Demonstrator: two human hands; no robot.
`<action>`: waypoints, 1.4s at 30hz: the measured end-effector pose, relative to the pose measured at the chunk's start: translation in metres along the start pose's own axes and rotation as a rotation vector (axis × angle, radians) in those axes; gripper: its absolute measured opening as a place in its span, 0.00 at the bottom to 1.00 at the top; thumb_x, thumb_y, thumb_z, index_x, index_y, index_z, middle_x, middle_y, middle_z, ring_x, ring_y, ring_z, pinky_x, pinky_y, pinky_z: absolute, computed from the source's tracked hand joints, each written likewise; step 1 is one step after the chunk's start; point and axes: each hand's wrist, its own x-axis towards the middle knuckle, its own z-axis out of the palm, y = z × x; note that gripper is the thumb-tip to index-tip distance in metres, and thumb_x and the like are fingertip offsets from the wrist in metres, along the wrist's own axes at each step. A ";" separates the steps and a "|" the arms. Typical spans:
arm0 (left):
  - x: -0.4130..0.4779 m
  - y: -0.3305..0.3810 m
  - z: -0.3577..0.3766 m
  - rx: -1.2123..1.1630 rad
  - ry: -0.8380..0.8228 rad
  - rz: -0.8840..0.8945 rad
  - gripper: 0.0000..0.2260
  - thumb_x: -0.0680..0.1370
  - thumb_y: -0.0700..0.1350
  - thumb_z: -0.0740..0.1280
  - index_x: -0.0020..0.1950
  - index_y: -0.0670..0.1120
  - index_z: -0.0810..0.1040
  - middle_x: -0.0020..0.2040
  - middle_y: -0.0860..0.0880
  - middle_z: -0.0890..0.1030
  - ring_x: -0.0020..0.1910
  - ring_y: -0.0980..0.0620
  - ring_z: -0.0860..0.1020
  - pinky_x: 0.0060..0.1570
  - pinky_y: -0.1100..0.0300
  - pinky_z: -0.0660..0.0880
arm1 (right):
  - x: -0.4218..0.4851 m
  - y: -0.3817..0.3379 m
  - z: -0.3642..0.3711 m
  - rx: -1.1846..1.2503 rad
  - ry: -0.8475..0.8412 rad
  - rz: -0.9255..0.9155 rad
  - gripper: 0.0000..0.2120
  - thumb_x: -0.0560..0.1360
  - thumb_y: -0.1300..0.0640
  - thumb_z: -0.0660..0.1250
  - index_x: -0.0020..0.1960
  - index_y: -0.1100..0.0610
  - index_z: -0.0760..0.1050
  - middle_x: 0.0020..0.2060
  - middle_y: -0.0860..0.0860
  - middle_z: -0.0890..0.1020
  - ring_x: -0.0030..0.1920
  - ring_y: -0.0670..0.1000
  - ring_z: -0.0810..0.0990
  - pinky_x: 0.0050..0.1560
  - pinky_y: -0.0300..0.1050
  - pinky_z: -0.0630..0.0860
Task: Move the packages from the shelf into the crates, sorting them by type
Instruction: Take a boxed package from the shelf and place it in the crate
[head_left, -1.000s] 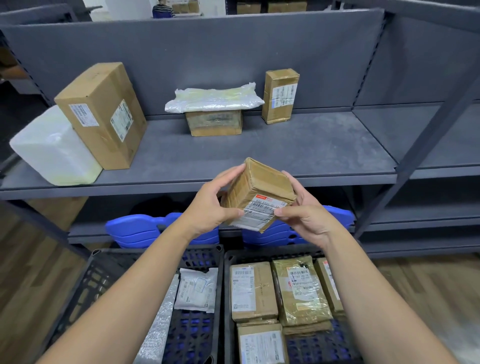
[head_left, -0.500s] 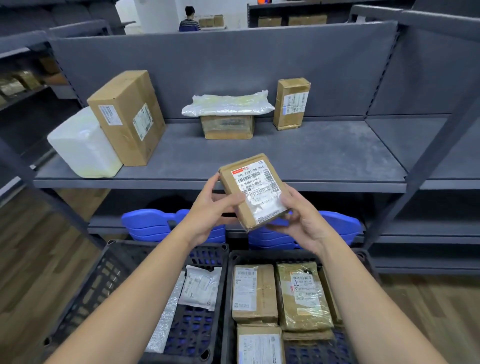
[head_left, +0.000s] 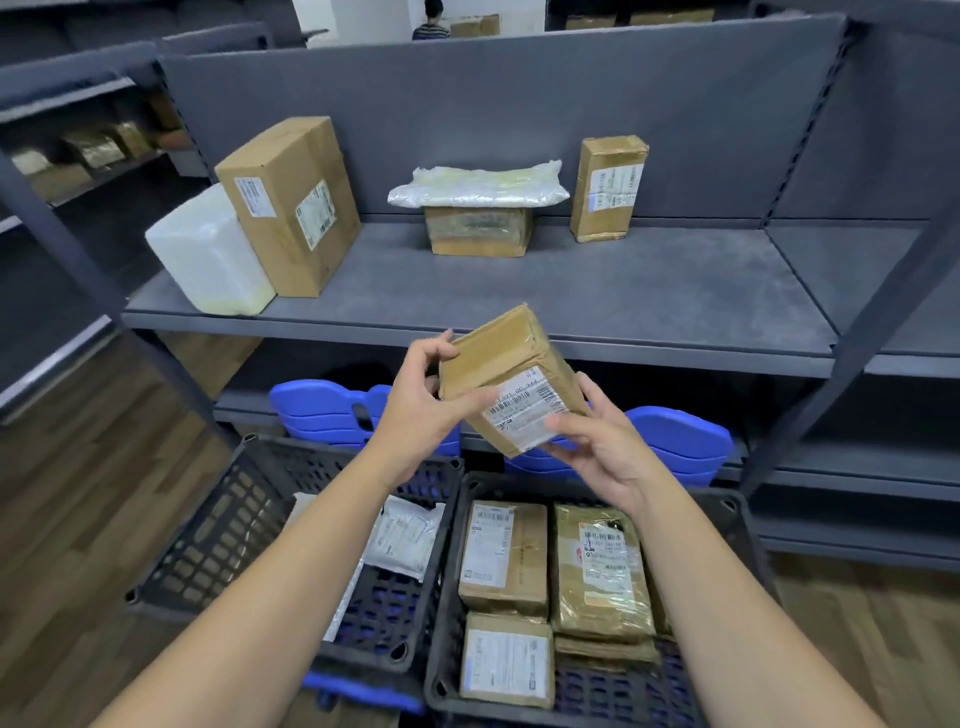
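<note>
Small cardboard box: brown, taped over with clear glossy tape, white barcode label on the face turned to the camera. It is tilted, far end up, and held in the air in front of the shelf edge, above the two crates.

Left hand: grip clamped on the box's left end, thumb on the near face, fingertips at the far edge.
Right hand: grip clamped on the lower right end, thumb on the label, fingers under the box.

On the shelf:
- far left, a white plastic-wrapped package touching a large cardboard box;
- centre, a clear plastic bag lying on a low carton;
- right of that, an upright narrow box.

Left crate holds flat white mailers. Right crate holds labelled cardboard boxes.
</note>
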 end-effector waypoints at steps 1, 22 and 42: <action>-0.002 -0.002 0.002 0.038 0.046 -0.037 0.17 0.74 0.43 0.80 0.56 0.48 0.74 0.74 0.56 0.72 0.66 0.55 0.78 0.54 0.60 0.80 | -0.001 0.002 -0.001 0.014 0.030 0.001 0.31 0.77 0.71 0.69 0.77 0.56 0.68 0.66 0.57 0.82 0.61 0.54 0.83 0.57 0.54 0.81; -0.014 -0.027 0.014 0.168 0.002 -0.227 0.14 0.84 0.53 0.67 0.68 0.51 0.81 0.56 0.56 0.87 0.55 0.55 0.86 0.60 0.46 0.82 | -0.018 -0.002 -0.012 -0.182 0.171 -0.023 0.17 0.81 0.54 0.72 0.69 0.49 0.80 0.59 0.49 0.87 0.59 0.53 0.86 0.45 0.48 0.83; -0.066 -0.172 0.007 0.428 -0.545 -0.809 0.40 0.72 0.44 0.81 0.78 0.53 0.64 0.60 0.52 0.82 0.57 0.50 0.83 0.56 0.48 0.83 | -0.042 0.147 -0.055 -0.499 0.187 0.673 0.24 0.78 0.46 0.75 0.69 0.55 0.77 0.64 0.51 0.83 0.60 0.56 0.82 0.46 0.63 0.86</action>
